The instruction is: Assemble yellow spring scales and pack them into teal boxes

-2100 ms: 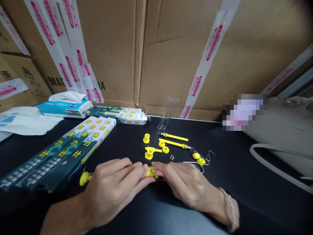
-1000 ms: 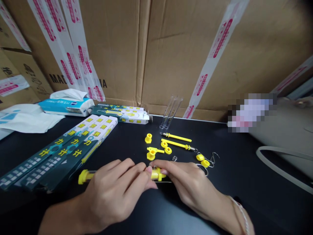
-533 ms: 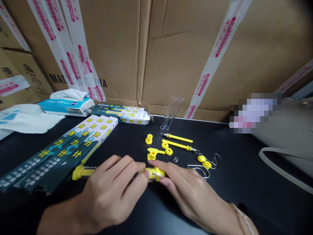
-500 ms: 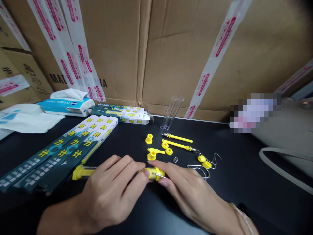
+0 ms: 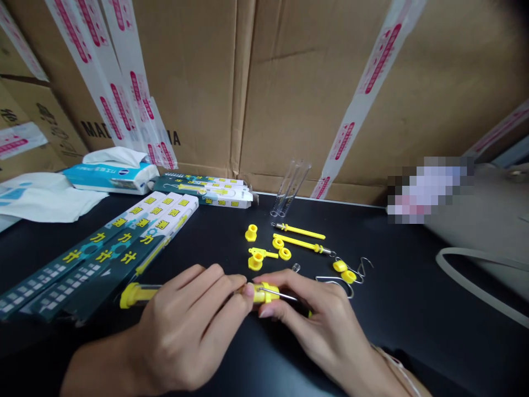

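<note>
My left hand (image 5: 185,325) is closed around the clear tube of a spring scale (image 5: 146,294), which lies sideways just above the black table. One yellow end sticks out left of my fist. At the other end, a yellow cap (image 5: 270,293) with a metal wire hook (image 5: 285,296) sits between the thumb and fingers of my right hand (image 5: 330,311). My left thumb and forefinger pinch close beside that cap. Most of the tube is hidden by my left fingers. Something yellow peeks out beneath my right palm, too covered to name.
Beyond my hands lie yellow collars (image 5: 250,233), yellow rods with springs (image 5: 300,230), rings (image 5: 284,253), wire hooks (image 5: 361,270) and clear tubes (image 5: 291,190). Spring scale boxes (image 5: 124,242) and a tissue pack (image 5: 113,175) are left. Cardboard boxes (image 5: 198,82) stand behind; a grey bag (image 5: 479,231) is right.
My right hand's fingers have shifted back to the right and opened a little around the cap, showing more of it and the hook. My left hand keeps its hold.
</note>
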`<state>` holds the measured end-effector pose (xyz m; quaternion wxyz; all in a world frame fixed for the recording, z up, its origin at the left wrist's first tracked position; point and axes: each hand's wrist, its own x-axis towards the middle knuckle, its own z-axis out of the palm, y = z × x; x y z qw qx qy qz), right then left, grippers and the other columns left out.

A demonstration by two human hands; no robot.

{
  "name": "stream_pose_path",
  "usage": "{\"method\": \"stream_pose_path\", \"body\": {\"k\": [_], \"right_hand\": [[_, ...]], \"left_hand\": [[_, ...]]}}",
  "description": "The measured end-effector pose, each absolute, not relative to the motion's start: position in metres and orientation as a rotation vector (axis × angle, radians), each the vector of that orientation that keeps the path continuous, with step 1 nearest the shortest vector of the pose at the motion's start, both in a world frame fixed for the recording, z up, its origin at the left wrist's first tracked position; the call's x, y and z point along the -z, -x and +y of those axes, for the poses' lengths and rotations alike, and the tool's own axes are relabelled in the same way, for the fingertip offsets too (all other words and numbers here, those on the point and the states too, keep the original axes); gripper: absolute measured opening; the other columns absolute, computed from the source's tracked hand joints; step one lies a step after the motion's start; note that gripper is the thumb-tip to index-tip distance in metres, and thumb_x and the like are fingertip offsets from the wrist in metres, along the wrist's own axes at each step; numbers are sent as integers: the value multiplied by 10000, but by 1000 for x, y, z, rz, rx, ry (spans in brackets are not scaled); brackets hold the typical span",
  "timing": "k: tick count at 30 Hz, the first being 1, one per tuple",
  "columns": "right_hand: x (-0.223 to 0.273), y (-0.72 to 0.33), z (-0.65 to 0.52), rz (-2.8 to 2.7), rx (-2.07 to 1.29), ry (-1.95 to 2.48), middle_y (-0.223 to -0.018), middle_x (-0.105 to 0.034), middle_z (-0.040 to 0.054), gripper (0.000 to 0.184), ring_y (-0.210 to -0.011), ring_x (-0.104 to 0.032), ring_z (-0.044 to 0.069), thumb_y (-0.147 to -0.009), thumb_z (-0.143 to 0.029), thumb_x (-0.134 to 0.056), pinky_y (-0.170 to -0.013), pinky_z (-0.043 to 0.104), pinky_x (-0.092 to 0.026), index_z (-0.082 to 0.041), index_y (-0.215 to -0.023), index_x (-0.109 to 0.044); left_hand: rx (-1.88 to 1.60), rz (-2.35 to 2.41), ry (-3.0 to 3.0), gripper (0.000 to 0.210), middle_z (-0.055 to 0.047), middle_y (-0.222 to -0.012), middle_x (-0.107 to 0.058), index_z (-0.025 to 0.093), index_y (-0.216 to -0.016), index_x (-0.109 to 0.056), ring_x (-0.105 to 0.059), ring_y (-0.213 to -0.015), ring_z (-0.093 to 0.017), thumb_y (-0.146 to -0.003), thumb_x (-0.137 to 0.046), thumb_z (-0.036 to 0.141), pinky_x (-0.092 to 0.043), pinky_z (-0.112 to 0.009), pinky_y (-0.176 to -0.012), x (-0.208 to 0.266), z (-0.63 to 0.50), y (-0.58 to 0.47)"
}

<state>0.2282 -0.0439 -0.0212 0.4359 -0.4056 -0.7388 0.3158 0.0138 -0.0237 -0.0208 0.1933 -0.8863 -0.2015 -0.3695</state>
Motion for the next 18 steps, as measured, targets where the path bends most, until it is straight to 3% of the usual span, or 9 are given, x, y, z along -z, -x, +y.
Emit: {"method": "stream_pose_path", "body": {"k": [10,18], "right_hand": [[17,-227,-45,-1889,-906,1110,-731,-721,-51,192,-586,-628,99,-1011,-338,-605,-579,183,-479,-217,-933,-732],[22,-227,-46,-1906,-743,991,-916,-787,5,92,-802,-744,122,-976,-256,-672,-763,172,-539,-183,-1007,-719]], "left_hand": [[957,-437,2437,179,-198,-951,-808,21,-1064,-704,-728,-813,-318,-987,-554,83,-555,-445,-676,28,-28,-7],[978,-474,2499,196,-176,-997,-803,29,-1101,-697,-734,-860,-307,-992,-540,75,-585,-455,-731,34,-28,-3]]}}
